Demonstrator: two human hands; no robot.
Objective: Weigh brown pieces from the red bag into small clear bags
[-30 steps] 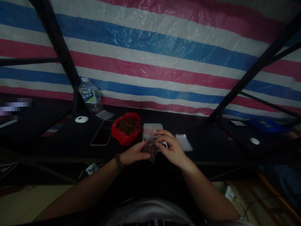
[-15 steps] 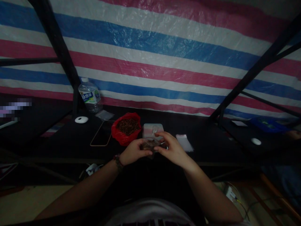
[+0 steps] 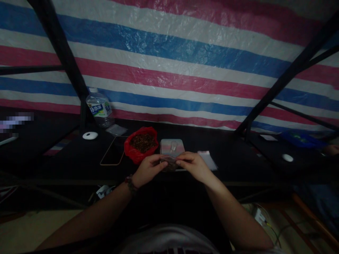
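While I pinched its upper edge from both sides, a small clear bag (image 3: pixel 169 166) with dark contents sat between my hands, by the near side of a pale flat device (image 3: pixel 164 146); couldn't tell if they touched. Left hand (image 3: pixel 148 169): thumb and fingers narrow, gripping the bag's left corner. Right hand (image 3: pixel 194 165): same pinch, right corner. Small clear object (image 3: pixel 174 145) on the device, too dim to name. Red bag (image 3: pixel 129 150), open at the top, stood just beyond my left hand, full of brown bits (image 3: pixel 144 141). Phone (image 3: pixel 112 151) lay flat left of it. Clear packets (image 3: pixel 208 160) lay near my right hand, on its outer side. Farther back on the black table (image 3: pixel 225 148): white oval gadget (image 3: pixel 90 135), another clear packet (image 3: pixel 117 129), labelled plastic bottle (image 3: pixel 99 110) upright by the dark post (image 3: pixel 70 63).
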